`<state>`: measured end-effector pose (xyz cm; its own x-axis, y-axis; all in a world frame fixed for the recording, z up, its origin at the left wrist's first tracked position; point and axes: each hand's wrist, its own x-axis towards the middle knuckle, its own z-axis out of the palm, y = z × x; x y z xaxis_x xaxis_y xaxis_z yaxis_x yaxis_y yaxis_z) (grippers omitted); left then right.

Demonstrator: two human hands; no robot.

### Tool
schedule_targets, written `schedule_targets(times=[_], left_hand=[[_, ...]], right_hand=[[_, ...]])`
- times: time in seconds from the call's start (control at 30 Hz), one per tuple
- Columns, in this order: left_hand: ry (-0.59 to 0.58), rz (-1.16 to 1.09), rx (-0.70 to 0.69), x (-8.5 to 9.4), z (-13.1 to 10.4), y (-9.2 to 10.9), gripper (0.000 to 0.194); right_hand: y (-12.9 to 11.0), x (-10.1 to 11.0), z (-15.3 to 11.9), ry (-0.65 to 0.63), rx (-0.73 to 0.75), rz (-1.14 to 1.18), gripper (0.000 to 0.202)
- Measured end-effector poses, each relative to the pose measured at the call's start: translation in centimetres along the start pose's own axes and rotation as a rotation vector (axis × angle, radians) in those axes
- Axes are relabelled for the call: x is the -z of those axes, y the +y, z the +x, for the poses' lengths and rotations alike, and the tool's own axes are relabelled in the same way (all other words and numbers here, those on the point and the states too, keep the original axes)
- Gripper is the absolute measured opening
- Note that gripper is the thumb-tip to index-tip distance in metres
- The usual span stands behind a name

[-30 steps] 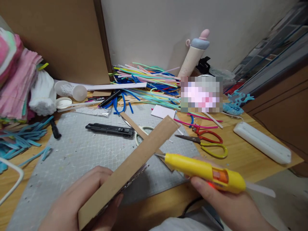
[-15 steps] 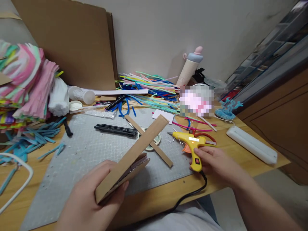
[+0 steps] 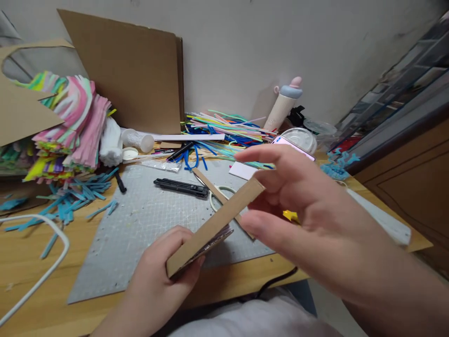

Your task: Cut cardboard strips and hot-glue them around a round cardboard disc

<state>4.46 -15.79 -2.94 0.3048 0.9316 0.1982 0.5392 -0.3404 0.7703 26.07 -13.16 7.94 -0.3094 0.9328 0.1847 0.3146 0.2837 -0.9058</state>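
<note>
My left hand (image 3: pixel 164 267) grips a folded cardboard piece (image 3: pixel 213 224), with a long strip edge slanting up to the right and a second layer beneath it. At the strip's far end, my right hand (image 3: pixel 298 201) is held with thumb and fingers apart, holding nothing. Whether its fingertips touch the cardboard I cannot tell. Behind the right hand, only a bit of the yellow glue gun (image 3: pixel 290 216) shows. Under the held piece, a loose cardboard strip (image 3: pixel 242 224) lies across a roll of tape (image 3: pixel 212 202) on the grey cutting mat (image 3: pixel 140 234).
A black utility knife (image 3: pixel 180 187) lies on the mat. Bundles of pipe cleaners (image 3: pixel 70 131) stand at left, more (image 3: pixel 224 128) lie along the wall. A large cardboard sheet (image 3: pixel 133 75) leans behind. At right are a bottle (image 3: pixel 280 110), a phone (image 3: pixel 298 150) and a white bar (image 3: pixel 382 213).
My right hand has let go of the glue gun and moved up and left to the cardboard's end. The view has shifted slightly; my left hand keeps its hold.
</note>
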Motion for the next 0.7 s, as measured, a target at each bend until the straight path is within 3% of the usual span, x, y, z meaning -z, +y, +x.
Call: schedule_targets(times=[0.13,0.5,0.7], left_hand=[[-0.002,-0.028,0.026,0.1,-0.1,-0.1,0.006],[-0.061,-0.178,0.017,-0.1,0.0,-1.1,0.009],[-0.068,-0.158,0.026,0.0,0.1,-1.2,0.007]], right_hand=[[-0.8,-1.1,1.9,-0.061,0.004,0.017,0.006],[1.3,-0.9,2.2,0.046,-0.231,0.306,0.018],[3.6,-1.0,2.2,0.057,-0.211,0.451,0.027]])
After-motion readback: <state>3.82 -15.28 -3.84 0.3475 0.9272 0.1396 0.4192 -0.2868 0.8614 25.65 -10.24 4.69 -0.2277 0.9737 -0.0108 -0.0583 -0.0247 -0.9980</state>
